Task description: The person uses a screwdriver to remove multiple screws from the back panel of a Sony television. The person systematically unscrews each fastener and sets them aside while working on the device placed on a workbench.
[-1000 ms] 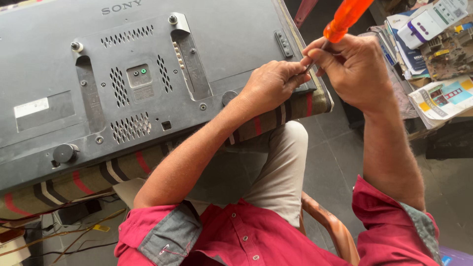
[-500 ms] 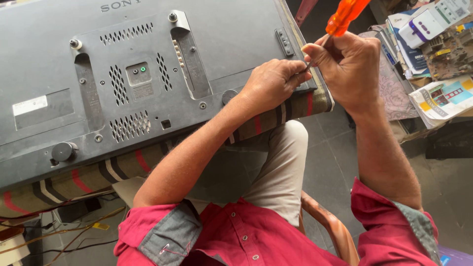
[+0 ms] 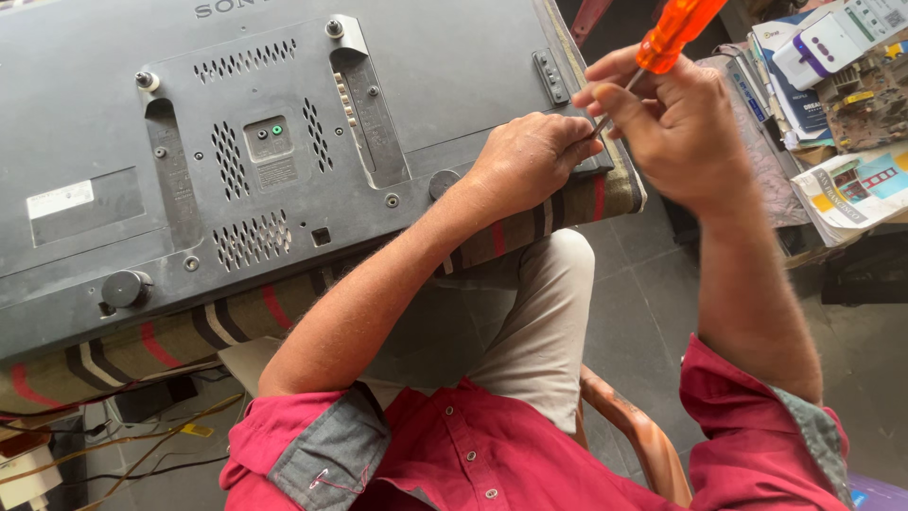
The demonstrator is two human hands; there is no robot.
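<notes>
Your right hand (image 3: 676,123) is closed around an orange-handled screwdriver (image 3: 673,33), fingers wrapped about the lower handle and shaft, with the tip angled down toward the right edge of the television back panel (image 3: 284,142). Your left hand (image 3: 530,156) rests on that same edge near the panel's lower right corner, fingers curled tight at the screwdriver tip; whether they pinch anything small there, you cannot tell from this view.

The grey panel lies face down on a striped cloth (image 3: 189,331) that shows along its lower edge and at its right corner, where it hangs over your knee. Count what the panel carries: two raised mounting studs along the upper edge of the inner plate, three patches of vent holes, one small green dot in the centre square, one white label near the left edge and one round knob at the lower left corner.

No true container is in view. Off the panel's right edge lies a heap of papers (image 3: 851,189), with one white and purple box (image 3: 828,43) on top. Loose cables (image 3: 123,435) run across the floor below the cloth's lower left corner.
</notes>
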